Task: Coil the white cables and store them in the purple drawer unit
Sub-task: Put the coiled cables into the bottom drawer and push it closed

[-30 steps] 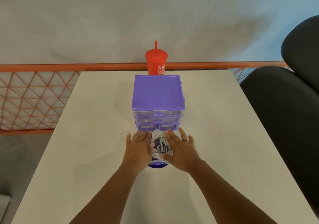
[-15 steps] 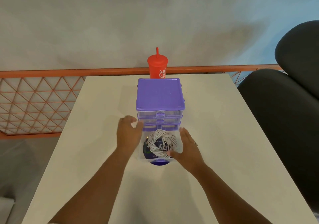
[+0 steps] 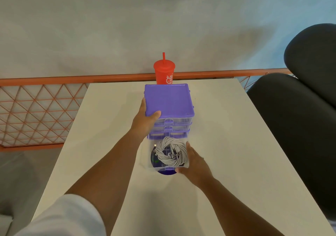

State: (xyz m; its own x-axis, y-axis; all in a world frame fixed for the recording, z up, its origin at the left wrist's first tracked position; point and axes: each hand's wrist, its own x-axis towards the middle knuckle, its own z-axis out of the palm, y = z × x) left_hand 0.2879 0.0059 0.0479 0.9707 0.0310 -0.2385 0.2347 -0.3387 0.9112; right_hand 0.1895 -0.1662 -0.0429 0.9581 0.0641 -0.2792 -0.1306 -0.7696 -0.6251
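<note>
Your left hand (image 3: 145, 119) clamps the purple plastic drawer unit (image 3: 169, 100); your right hand (image 3: 195, 160) grips the light clear drawer (image 3: 148, 160) holding springy white coiled cables (image 3: 170, 151); push squarely.

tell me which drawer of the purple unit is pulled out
The bottom drawer is pulled out, with the coiled white cables lying in it. The two drawers above it sit shut, flush with the unit's front.

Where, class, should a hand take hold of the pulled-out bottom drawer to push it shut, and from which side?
Grip the open drawer at its near front wall, by the purple handle, coming from the person's side. The drawer slides straight back into the drawer unit, which the left hand steadies; the right hand already holds the front right corner.
</note>
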